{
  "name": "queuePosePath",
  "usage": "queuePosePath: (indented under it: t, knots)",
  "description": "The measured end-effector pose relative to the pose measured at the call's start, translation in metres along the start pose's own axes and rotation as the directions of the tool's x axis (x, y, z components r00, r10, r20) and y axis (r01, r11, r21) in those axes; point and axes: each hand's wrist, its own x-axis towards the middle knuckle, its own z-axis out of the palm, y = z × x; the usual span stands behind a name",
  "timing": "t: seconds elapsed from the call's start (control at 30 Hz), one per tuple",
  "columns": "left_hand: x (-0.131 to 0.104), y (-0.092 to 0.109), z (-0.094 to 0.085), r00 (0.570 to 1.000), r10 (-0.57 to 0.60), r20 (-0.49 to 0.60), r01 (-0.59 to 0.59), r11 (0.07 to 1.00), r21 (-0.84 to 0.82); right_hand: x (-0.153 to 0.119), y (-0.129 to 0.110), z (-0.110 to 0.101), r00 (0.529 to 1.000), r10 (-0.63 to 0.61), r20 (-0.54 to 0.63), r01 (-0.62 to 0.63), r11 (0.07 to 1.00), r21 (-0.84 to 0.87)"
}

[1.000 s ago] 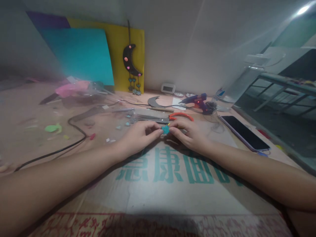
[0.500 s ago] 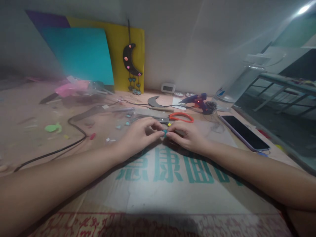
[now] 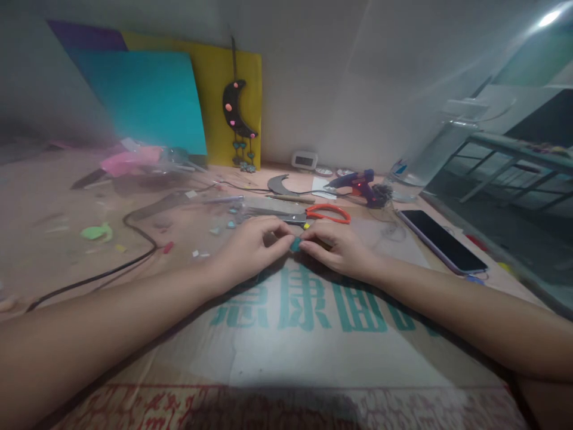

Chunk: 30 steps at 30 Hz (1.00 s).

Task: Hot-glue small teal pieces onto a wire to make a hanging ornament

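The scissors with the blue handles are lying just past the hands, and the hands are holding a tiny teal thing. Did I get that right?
Not quite: the head view shows that the scissors' handles are orange-red, not blue. The scissors do lie just past the hands, which are holding a tiny teal thing.

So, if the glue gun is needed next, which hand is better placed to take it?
Probably right. The right hand is nearer the glue gun, ahead of it. The left hand is farther and could perhaps hold the teal piece, between both hands' fingertips.
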Motion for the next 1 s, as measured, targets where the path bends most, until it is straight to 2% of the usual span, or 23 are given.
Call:
queuePosePath:
  t: [0.33, 0.5, 0.63, 1.0]
  knots:
    - [-0.0012, -0.0007, 0.0013, 0.999, -0.052, -0.006, 0.052, 0.998, -0.04, -0.0001, 0.0007, -0.0015, 0.999, 0.045, 0.007, -0.045, 0.999, 0.004]
    - [-0.0009, -0.0016, 0.0021, 0.998, -0.06, 0.003, 0.06, 0.998, -0.014, -0.0003, 0.0006, -0.0014, 0.999, 0.032, -0.025, -0.032, 0.999, 0.012]
    - [-0.0004, -0.0008, 0.0009, 0.998, -0.057, -0.013, 0.057, 0.998, -0.004, 0.0001, 0.0003, -0.001, 0.999, 0.032, -0.008, -0.032, 0.999, 0.012]
    - [0.0003, 0.0015, 0.0002, 0.996, -0.087, 0.03, 0.087, 0.996, 0.021, -0.0006, 0.0008, 0.0007, 1.0, 0.01, -0.023, -0.01, 1.0, -0.007]
